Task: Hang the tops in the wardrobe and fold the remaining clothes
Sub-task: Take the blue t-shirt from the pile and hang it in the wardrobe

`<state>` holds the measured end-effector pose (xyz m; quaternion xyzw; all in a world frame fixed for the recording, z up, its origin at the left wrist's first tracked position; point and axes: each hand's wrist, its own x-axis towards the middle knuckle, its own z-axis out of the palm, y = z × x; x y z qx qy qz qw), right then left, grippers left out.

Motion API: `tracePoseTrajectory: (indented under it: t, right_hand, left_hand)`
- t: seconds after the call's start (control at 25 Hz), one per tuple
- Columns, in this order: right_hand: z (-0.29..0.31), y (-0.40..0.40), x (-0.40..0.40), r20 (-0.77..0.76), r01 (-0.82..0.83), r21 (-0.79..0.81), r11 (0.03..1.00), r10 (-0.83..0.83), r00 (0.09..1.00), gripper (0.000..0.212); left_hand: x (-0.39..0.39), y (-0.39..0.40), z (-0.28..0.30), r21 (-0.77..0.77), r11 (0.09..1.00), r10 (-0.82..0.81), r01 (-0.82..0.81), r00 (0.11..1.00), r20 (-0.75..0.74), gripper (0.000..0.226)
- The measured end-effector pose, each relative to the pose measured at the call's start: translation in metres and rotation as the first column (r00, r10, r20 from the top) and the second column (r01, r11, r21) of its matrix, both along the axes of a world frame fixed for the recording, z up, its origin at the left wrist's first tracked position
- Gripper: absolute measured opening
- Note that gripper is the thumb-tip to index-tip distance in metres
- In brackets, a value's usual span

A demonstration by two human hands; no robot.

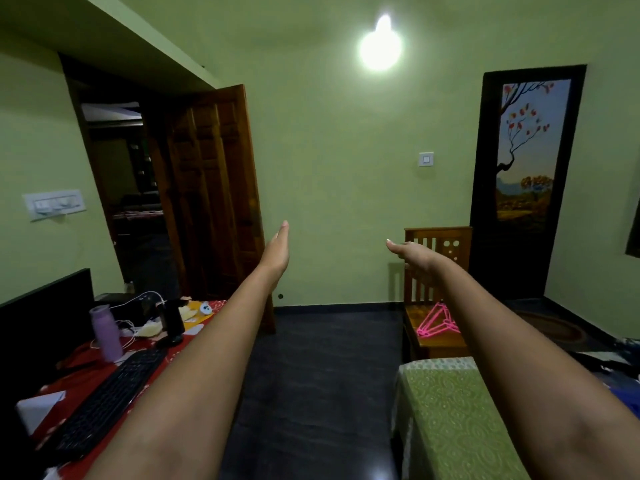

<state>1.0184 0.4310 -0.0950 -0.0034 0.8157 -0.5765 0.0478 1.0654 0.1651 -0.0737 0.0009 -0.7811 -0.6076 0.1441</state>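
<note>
Both my arms stretch straight out in front of me at chest height. My left hand (278, 250) is held flat with straight fingers and holds nothing. My right hand (414, 255) is also stretched out with straight fingers and is empty. Pink plastic hangers (437, 322) lie on the seat of a wooden chair (438, 244) below and beyond my right hand. Dark clothes (614, 358) lie in a heap at the right edge, partly hidden by my right arm. No wardrobe is in view.
A desk with a red cloth (86, 372) on the left carries a black keyboard (107, 400), a purple bottle (105, 332) and cables. A green-covered bed or table (450, 410) stands at lower right. An open wooden door (214, 188) is ahead left, dark floor (322, 375) between.
</note>
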Motion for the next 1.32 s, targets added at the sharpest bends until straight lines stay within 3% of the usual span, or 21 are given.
tracePoseTrajectory:
  t: [0.2, 0.44, 0.52, 0.64, 0.72, 0.8, 0.92, 1.04, 1.16, 1.32]
  right_hand:
    - [0.022, 0.006, -0.133, -0.052, 0.027, -0.081, 0.996, -0.032, 0.998, 0.081]
    - [0.016, 0.041, -0.231, -0.031, 0.063, -0.024, 0.998, -0.063, 0.998, 0.084]
    - [0.017, 0.066, -0.257, -0.051, 0.1, -0.027, 0.995, -0.101, 0.994, 0.087]
    - [0.011, 0.108, -0.292, -0.039, 0.236, -0.051, 0.97, -0.238, 0.971, 0.113]
    - [0.008, 0.137, -0.31, -0.054, 0.335, -0.088, 0.938, -0.341, 0.939, 0.099]
    - [0.011, 0.168, -0.325, -0.073, 0.473, -0.128, 0.872, -0.484, 0.872, 0.085]
    - [0.026, 0.211, -0.321, -0.057, 0.656, -0.141, 0.741, -0.668, 0.742, 0.084]
    - [0.029, 0.245, -0.293, -0.065, 0.819, -0.187, 0.542, -0.839, 0.54, 0.08]
    - [0.014, 0.261, -0.254, -0.017, 0.921, -0.15, 0.359, -0.933, 0.361, 0.082]
    - [0.008, 0.278, -0.207, 0.037, 0.979, -0.094, 0.182, -0.982, 0.186, 0.075]
  left_hand:
    - [-0.131, 0.016, 0.019, 0.036, 0.999, 0.031, -0.028, 0.997, -0.071, 0.053]
    - [-0.259, 0.055, 0.006, 0.043, 0.999, 0.004, -0.003, 1.0, -0.02, 0.051]
    - [-0.305, 0.077, 0.007, 0.064, 0.997, -0.043, 0.045, 0.999, -0.03, 0.05]
    - [-0.381, 0.126, 0.004, 0.054, 0.981, -0.182, 0.184, 0.983, -0.035, 0.05]
    - [-0.429, 0.162, 0.004, 0.036, 0.954, -0.295, 0.296, 0.955, -0.024, 0.051]
    - [-0.474, 0.203, 0.013, 0.002, 0.909, -0.418, 0.418, 0.908, -0.02, 0.05]
    - [-0.517, 0.265, 0.033, -0.04, 0.822, -0.569, 0.568, 0.822, -0.026, 0.049]
    - [-0.535, 0.332, 0.042, -0.078, 0.696, -0.716, 0.713, 0.698, -0.012, 0.051]
    - [-0.526, 0.39, 0.023, -0.024, 0.531, -0.846, 0.847, 0.532, 0.045, 0.049]
    - [-0.504, 0.449, 0.002, -0.009, 0.365, -0.926, 0.931, 0.364, 0.097, 0.05]
